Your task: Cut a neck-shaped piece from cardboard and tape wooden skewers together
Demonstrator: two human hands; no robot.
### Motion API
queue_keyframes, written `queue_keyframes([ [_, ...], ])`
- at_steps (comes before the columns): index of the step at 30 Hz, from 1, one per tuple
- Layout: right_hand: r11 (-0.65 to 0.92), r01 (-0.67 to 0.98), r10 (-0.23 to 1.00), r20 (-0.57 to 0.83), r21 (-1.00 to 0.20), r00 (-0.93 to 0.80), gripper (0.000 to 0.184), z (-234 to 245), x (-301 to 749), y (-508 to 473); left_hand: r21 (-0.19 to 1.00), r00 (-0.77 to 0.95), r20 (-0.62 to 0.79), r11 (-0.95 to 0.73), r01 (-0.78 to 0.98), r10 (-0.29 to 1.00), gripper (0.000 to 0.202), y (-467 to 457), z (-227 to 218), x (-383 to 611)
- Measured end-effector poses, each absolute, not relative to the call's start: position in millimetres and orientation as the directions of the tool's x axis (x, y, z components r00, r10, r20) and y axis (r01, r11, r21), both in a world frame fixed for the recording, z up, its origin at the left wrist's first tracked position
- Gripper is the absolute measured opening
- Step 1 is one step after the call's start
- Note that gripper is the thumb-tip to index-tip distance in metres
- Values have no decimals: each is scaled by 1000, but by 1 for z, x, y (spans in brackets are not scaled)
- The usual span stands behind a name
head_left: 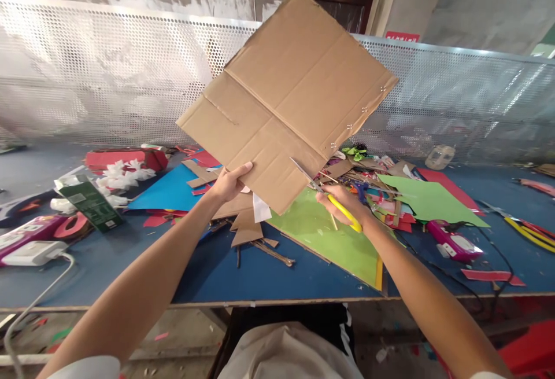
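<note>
1. The left hand point(234, 183) has its fingers pinching the cardboard point(299, 78) by its lower left edge, thumb on the near face.
2. That cardboard is up over the blue table point(303, 283), turned cornerwise.
3. The right hand point(344, 201) has its fingers wrapped round the scissors point(309, 178), blades over the cardboard's lower right edge.
4. Below lies a green sheet point(338, 246).

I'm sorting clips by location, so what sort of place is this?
Probably a craft workshop: a blue worktable strewn with coloured paper and cardboard scraps, with a cardboard sheet in the left hand and yellow-handled scissors in the right hand.
</note>
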State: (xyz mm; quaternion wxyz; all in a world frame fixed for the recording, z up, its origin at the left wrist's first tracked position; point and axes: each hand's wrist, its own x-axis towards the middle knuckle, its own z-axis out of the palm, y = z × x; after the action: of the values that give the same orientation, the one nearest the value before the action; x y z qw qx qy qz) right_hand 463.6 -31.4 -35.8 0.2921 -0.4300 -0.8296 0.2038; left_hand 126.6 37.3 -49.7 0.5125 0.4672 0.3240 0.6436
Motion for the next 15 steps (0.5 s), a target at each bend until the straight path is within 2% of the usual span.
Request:
queue_keyframes([
  [5, 544, 596, 837, 324, -591, -442, 55, -35, 465, -32, 894, -50, 259, -259, -367, 965, 57, 37, -52, 128],
  [15, 564, 581, 822, 331, -587, -463, 60, -21, 465, -41, 906, -41, 235, -234, -353, 971, 63, 27, -43, 136],
])
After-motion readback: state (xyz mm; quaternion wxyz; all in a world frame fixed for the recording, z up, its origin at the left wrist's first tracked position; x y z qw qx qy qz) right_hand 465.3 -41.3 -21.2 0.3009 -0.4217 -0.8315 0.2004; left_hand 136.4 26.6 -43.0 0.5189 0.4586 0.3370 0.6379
